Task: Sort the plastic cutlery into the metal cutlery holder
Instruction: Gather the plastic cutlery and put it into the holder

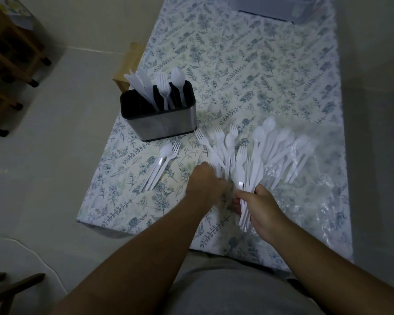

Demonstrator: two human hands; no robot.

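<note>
Metal cutlery holder (162,120), stocked with white knives, forks and a spoon, is stood on the floral-clothed bench (248,60) behind the loose plastic cutlery pile (241,151), where a bundle of handles (246,201) is held in the right hand (263,208) grip and the left hand (206,180) grip is blurred, so cannot be told.

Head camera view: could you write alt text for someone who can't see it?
A right hand grips a bundle of white plastic cutlery while the left hand reaches into it, on a floral tablecloth near a metal cutlery holder.
</note>
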